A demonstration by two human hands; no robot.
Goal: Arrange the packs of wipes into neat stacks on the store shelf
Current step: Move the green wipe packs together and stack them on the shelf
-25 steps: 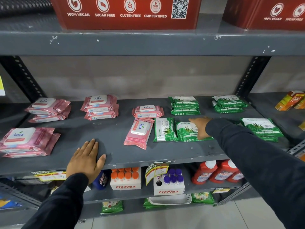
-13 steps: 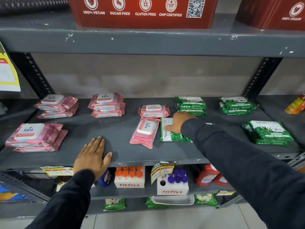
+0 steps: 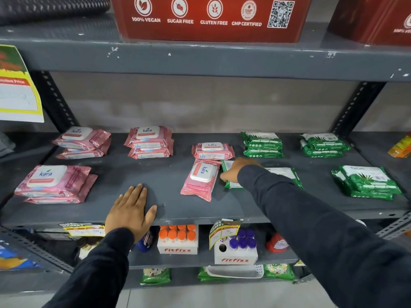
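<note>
Pink Kara wipe packs lie on the grey shelf [image 3: 155, 172]: stacks at back left [image 3: 82, 141], back middle [image 3: 150, 142] and front left [image 3: 53, 183], a single pack [image 3: 212, 150], and a loose pack lying lengthwise [image 3: 201, 178]. Green packs are stacked at the back [image 3: 262, 144], back right [image 3: 323, 144] and front right [image 3: 367, 182]. My right hand [image 3: 238, 171] covers a loose green pack [image 3: 230, 185], its fingers curled over the pack's left edge. Another green pack [image 3: 287, 174] lies partly under my sleeve. My left hand [image 3: 130, 210] rests flat on the shelf's front edge.
Red cartons [image 3: 211, 18] stand on the shelf above. Fitfizz bottle boxes [image 3: 178, 240] and price tags [image 3: 224, 230] sit below the front edge. A yellow sign [image 3: 17, 85] hangs at left, and orange packs [image 3: 400, 147] lie at far right.
My right hand has moved left from the right loose green pack onto the left one, and its fingers now curl over that pack's edge. My left hand has stayed flat.
</note>
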